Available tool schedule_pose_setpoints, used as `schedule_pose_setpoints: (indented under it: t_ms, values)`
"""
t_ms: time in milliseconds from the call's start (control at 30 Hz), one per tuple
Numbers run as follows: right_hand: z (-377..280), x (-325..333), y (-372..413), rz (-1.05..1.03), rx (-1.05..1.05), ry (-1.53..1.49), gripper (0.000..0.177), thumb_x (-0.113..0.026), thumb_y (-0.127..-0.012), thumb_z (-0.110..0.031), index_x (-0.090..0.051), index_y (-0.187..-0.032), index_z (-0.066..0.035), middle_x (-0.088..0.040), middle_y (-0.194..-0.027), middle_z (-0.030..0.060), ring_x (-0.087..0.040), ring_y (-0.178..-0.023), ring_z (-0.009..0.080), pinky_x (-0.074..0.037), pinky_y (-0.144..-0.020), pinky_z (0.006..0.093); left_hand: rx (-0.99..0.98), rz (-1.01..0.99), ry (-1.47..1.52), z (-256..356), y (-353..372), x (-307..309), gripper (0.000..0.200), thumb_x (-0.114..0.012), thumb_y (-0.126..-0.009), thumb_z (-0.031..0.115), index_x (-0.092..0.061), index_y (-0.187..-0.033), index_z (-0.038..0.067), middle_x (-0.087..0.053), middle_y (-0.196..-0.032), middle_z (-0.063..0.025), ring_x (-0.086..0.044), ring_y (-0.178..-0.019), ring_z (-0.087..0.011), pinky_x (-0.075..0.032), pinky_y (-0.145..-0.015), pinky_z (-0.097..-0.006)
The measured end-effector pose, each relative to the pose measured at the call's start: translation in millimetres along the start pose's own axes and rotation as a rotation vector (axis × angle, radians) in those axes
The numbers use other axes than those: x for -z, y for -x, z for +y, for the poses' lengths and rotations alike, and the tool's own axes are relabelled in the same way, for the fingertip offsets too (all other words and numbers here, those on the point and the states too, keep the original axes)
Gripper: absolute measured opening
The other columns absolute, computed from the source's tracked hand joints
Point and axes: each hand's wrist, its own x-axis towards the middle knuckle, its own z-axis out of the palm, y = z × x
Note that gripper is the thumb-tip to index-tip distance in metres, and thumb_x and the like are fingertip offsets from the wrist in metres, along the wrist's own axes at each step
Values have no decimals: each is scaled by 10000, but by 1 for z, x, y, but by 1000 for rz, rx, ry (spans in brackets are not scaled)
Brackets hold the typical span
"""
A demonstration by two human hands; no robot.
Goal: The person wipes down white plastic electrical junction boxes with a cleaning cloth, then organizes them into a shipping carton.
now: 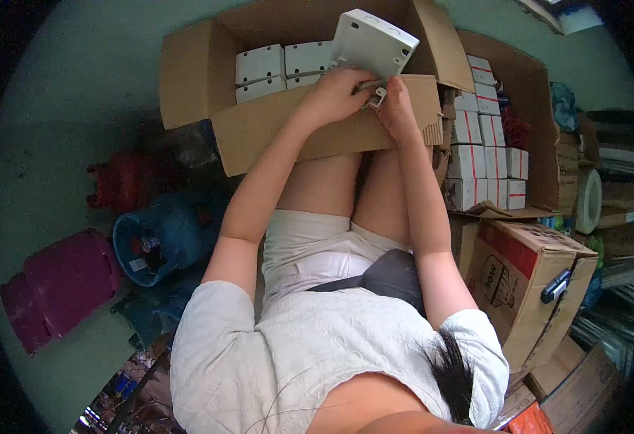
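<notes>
A white plastic electrical box (373, 45), open on its near side with small holes at its corners, is tilted above the front flap of a cardboard carton (259, 141). My left hand (335, 95) is closed at the lower edge of the electrical box, fingers curled toward my other hand. Close beside it, my right hand (396, 108) pinches a small white plastic piece (379, 96) just below the box. A thin greyish strip shows between the two hands; the fingers partly hide it. Inside the carton are several similar white boxes (259, 65) in stacked rows.
To the right, another carton (530, 79) holds stacked small white packs (469, 160) with red stripes. Below it stands a closed carton (509, 282) with a bulb drawing. On the left lie a purple stool (64, 286), a blue container (154, 242) and a red plastic item (132, 177).
</notes>
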Motion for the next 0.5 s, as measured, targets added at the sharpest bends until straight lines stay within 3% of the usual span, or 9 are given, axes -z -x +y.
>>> schedule_pose_setpoints:
  t_ms: [67, 167, 233, 367, 433, 500]
  values:
    - [-6, -2, 4, -4, -59, 100, 607, -572, -879, -588, -592, -1092, -19, -592, -888, 14, -495, -738, 63, -391, -608, 220, -39, 71, 43, 4, -5, -2, 275, -585, -856, 182, -657, -1055, 5, -671, -957, -196, -647, -853, -354, -507, -762, -426]
    - [-5, -7, 5, 21, 89, 253, 643, -554, -870, -624, -596, -1080, -17, -587, -868, 9, -486, -717, 61, -382, -591, 220, 119, 244, 113, 28, -13, 6, 237, -587, -854, 162, -678, -1030, 32, -684, -898, -188, -655, -826, -342, -509, -741, -401]
    - [9, 0, -2, -51, 68, 184, 692, -527, -860, -661, -603, -1056, -2, -596, -866, 15, -520, -781, 88, -407, -632, 224, 214, 418, 409, 39, -20, 11, 250, -592, -885, 152, -669, -1093, 35, -684, -983, -200, -666, -939, -323, -509, -795, -388]
    - [11, 0, -4, -58, 111, 70, 748, -496, -857, -681, -563, -1132, 11, -612, -962, 54, -582, -896, 137, -483, -709, 272, 109, 382, 348, 32, -18, 0, 248, -602, -887, 166, -678, -1091, 46, -699, -970, -166, -681, -923, -267, -519, -772, -368]
    - [-15, -19, 12, 49, -15, -231, 794, -452, -859, -692, -494, -1222, 13, -599, -1091, 94, -606, -996, 176, -527, -806, 330, 128, 32, 39, 19, -10, -4, 256, -620, -882, 176, -677, -1085, 30, -706, -893, -125, -678, -787, -176, -526, -706, -332]
    - [-12, -16, 9, 2, -27, -209, 803, -429, -864, -692, -461, -1255, 8, -581, -1134, 107, -612, -1010, 192, -533, -833, 353, 116, -2, -20, 17, -5, 0, 269, -633, -876, 191, -677, -1086, 28, -704, -878, -110, -659, -771, -147, -524, -703, -324]
